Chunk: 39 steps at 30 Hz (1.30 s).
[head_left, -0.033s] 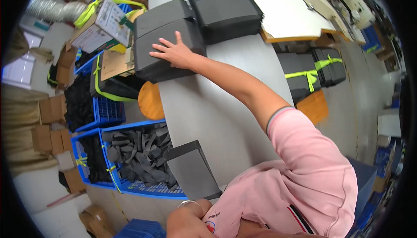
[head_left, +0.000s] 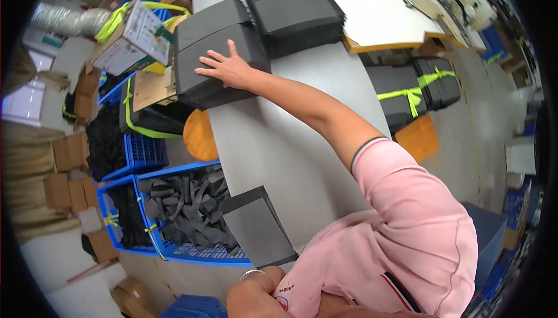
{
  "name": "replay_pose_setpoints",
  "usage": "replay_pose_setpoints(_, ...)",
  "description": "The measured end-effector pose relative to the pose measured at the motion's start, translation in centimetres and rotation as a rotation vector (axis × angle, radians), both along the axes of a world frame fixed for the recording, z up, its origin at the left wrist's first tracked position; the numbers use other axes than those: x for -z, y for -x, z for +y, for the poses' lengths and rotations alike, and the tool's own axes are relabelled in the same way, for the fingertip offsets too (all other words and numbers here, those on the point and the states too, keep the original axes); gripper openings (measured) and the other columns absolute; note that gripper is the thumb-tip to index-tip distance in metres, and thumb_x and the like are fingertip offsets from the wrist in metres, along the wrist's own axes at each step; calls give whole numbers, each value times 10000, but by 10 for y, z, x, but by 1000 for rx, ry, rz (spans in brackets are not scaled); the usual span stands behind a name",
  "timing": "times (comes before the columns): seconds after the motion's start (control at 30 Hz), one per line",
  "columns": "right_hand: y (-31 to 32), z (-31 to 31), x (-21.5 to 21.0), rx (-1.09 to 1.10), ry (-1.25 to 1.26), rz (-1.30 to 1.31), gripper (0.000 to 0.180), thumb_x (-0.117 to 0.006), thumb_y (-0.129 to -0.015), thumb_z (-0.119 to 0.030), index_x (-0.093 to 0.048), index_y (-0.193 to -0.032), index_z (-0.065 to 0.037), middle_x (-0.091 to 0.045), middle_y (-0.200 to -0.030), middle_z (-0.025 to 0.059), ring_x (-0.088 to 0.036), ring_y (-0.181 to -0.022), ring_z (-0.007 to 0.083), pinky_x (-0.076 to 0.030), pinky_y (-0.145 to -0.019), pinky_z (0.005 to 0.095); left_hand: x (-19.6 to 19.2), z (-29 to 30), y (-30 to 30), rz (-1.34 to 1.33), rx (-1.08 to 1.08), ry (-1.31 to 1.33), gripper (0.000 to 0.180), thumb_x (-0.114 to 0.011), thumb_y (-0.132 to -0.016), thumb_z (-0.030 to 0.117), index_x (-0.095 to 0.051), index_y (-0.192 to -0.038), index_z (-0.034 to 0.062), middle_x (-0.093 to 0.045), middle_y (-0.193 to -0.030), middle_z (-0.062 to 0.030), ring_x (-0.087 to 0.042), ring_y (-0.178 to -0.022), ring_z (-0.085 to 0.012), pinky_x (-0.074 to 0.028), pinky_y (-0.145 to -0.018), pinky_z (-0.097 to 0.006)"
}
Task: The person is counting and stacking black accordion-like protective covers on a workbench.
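Observation:
My right hand [head_left: 229, 71] rests on the near side of a thick dark grey stack of folded fabric pieces [head_left: 212, 42]. Its fingers are spread and it grips nothing. My left hand [head_left: 272, 272], by a wrist with a silvery bracelet, is low in the picture against my body, and its fingers are hidden. Just above it, a flat grey fabric piece [head_left: 256, 225] with darker edges lies at the near left edge of the grey table [head_left: 273, 161]. More dark grey stacks [head_left: 296, 13] stand right of and behind the one under my hand.
Blue crates [head_left: 192, 254] of dark fabric strips [head_left: 192, 205] stand left of the table, near a round wooden stool [head_left: 200, 135]. A sewing machine [head_left: 433, 4] sits at far right on a white tabletop [head_left: 378, 10]. Below it are bundles [head_left: 401, 94] tied with yellow-green strips.
The whole view shifts slightly, with the table and stacks a little further left. My right hand stays on the same stack with its fingers spread.

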State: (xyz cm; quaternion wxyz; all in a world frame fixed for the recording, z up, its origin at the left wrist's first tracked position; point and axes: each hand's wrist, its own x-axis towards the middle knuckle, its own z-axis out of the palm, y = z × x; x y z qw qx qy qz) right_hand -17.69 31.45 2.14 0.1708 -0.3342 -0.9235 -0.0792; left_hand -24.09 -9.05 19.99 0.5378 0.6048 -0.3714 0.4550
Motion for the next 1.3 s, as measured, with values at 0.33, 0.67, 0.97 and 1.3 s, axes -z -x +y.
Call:
replay_pose_setpoints(0.33, -189, -259, 55, 50, 117, 359, 795, -760, -844, -197, -401, -1552, -150, -309, -1657, 115, -308, -1530, 227, -113, -1218, 665, -17, -26, -94, -92, 112, 23, 180, -590, -1011, 275, -661, -971, 115, -671, -1092, -120, -682, -927, -303, -544, -807, -491)
replay_pose_setpoints(0.67, -452, -538, 102, 703, 536, 110, 796, -750, -900, -292, -341, -1550, -80, -191, -1660, 216, -325, -1491, 349, -211, -1222, 599, 2, -28, -266, -193, 380, 168, 187, -570, -1021, 238, -667, -923, 112, -673, -1057, -136, -683, -900, -305, -542, -767, -481)
replay_pose_setpoints(0.97, -487, -732, 153, 1422, 1104, 592, 732, -743, -901, -205, -368, -1502, -21, -142, -1642, 275, -532, -1265, 501, -474, -1047, 516, 22, -65, -400, -233, 658, 257, 214, -551, -1029, 205, -671, -880, 109, -675, -1025, -150, -683, -876, -306, -541, -732, -472)
replay_pose_setpoints(1.3, -593, -819, 247, 1582, 1060, 860, 661, -651, -968, -294, -374, -1496, -7, -301, -1587, 271, -558, -1228, 496, -490, -1014, 524, 154, -104, -581, 1062, 299, 672, 478, -614, -1011, 370, -684, -1177, -73, -691, -1113, -178, -646, -1058, -274, -496, -933, -354)
